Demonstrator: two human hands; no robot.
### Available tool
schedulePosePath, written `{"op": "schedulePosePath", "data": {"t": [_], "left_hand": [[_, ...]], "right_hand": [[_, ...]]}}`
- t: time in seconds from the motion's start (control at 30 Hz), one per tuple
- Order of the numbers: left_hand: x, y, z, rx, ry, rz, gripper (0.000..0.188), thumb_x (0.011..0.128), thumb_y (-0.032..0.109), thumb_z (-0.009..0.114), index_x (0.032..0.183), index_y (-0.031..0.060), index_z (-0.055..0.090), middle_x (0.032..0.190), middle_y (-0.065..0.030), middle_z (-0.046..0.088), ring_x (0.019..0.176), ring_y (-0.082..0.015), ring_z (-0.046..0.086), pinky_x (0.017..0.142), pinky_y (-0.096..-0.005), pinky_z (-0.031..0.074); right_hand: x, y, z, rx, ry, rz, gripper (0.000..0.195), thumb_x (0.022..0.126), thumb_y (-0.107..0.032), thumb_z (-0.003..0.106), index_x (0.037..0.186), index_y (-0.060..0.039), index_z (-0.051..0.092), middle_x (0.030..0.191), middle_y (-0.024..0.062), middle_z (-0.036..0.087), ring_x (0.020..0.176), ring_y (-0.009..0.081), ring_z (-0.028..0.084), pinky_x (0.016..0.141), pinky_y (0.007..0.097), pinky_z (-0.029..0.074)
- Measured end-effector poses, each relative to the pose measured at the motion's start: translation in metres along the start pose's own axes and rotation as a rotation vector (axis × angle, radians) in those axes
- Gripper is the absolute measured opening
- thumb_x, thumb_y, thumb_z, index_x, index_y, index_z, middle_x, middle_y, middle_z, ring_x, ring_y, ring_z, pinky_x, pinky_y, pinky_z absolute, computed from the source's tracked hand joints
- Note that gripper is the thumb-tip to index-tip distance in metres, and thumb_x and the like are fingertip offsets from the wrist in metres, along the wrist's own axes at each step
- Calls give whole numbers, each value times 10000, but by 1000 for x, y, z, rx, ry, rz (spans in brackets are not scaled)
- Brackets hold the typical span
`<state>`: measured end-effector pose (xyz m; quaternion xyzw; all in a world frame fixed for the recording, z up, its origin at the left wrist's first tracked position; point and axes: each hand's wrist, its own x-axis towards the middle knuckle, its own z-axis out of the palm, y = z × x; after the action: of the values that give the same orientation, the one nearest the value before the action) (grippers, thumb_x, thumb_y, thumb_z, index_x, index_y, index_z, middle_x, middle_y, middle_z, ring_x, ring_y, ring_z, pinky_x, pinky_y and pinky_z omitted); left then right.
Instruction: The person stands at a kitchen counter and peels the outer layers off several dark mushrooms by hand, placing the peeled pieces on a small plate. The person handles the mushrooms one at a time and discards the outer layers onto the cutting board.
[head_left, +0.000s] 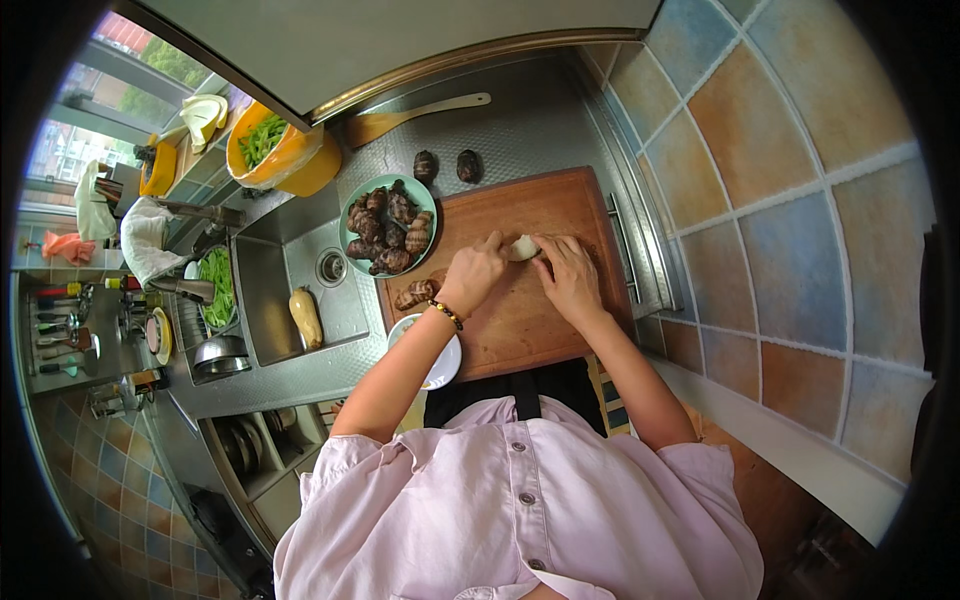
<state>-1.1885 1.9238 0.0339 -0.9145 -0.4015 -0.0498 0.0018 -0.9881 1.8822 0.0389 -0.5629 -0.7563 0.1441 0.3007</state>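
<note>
A pale, peeled piece of taro (524, 248) is between my two hands, low over the wooden cutting board (517, 330). My right hand (571, 276) grips its right end with thumb and fingers. Curled fingers of my left hand (477, 274) meet the left end; their tips are partly hidden. A beaded bracelet circles the left wrist. Unpeeled taro (414, 295) lies on the board beside that wrist. Partly under my left forearm is a white bowl (444, 361). A green plate (352, 212) heaped with dark taros overlaps the board's left edge.
Two dark taros (469, 166) and a wooden spatula (405, 118) lie on the steel counter behind the board. The sink (349, 300) at left holds a butternut squash (305, 318). A yellow bin (315, 161) with green pods stands behind it. A tiled wall (787, 262) bounds the right.
</note>
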Motion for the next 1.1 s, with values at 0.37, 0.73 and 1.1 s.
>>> {"op": "schedulePosePath", "data": {"t": [0.37, 0.73, 1.1], "left_hand": [[9, 1, 3, 21, 17, -9, 282, 845, 95, 582, 1112, 24, 639, 965, -89, 596, 801, -231, 683, 636, -319, 554], [5, -20, 0, -730, 163, -496, 120, 860, 136, 717, 916, 34, 744, 919, -171, 692, 746, -295, 693, 645, -399, 536], [-141, 1, -74, -371, 47, -668, 153, 821, 211, 773, 849, 73, 714, 850, -95, 637, 807, -291, 654, 682, -394, 522]], "right_hand": [[-2, 2, 2, 17, -29, 50, 373, 926, -109, 636, 1296, -85, 599, 1117, 149, 638, 1025, 331, 633, 895, 429, 506], [-8, 5, 0, 66, 27, 26, 333, 904, -59, 642, 1236, -63, 626, 1143, 160, 656, 1046, 344, 639, 894, 428, 514], [-46, -26, -24, 245, 177, 152, 275, 929, -28, 615, 1203, -30, 638, 1214, 139, 662, 1096, 314, 624, 861, 374, 515]]}}
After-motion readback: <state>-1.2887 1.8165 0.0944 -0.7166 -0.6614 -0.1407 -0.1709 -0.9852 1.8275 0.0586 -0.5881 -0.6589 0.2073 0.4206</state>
